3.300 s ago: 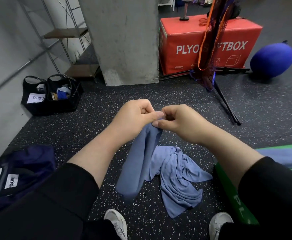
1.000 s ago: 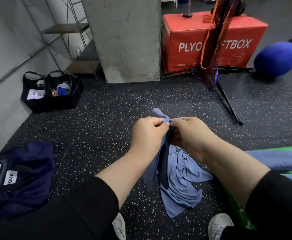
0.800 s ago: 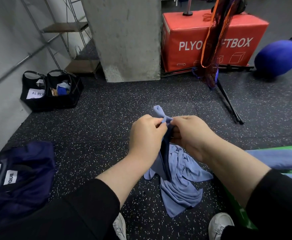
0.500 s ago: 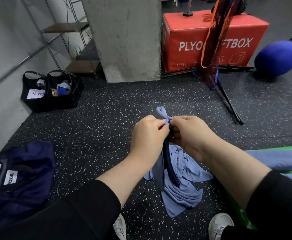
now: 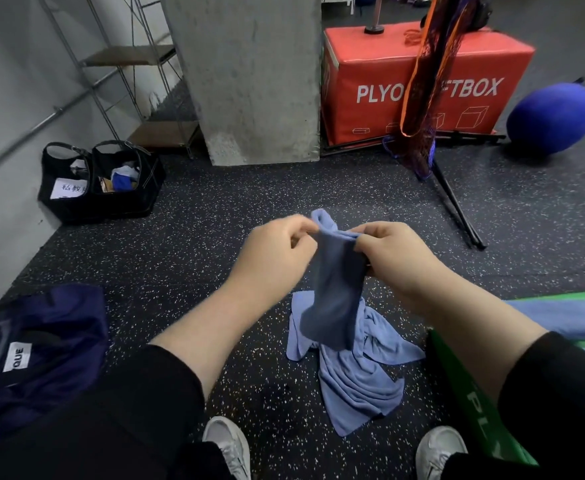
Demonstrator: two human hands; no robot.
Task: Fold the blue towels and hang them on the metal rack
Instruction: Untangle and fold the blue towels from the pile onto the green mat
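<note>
Metal rack [image 5: 124, 74] on the left has nothing hung yet, so it's early days: left hand [image 5: 273, 258] and right hand [image 5: 393, 261] both pinch the top edge of one blue towel [image 5: 332, 292] mid-fold, another crumpled towel [image 5: 360, 368] waiting on the floor below, more blue cloth [image 5: 568, 320] far right.

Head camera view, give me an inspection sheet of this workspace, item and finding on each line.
Surface: dark speckled floor.
Job's things: blue towel held up by its top edge; crumpled blue towel on the floor below it; more blue towels on the green box; metal rack by the wall.
Clutter: black bags; navy bag.
Grip: left hand and right hand each pinch the held towel.
Cables: nothing seen.
Surroundings: concrete pillar, red plyo box, blue ball, net on a stand.
</note>
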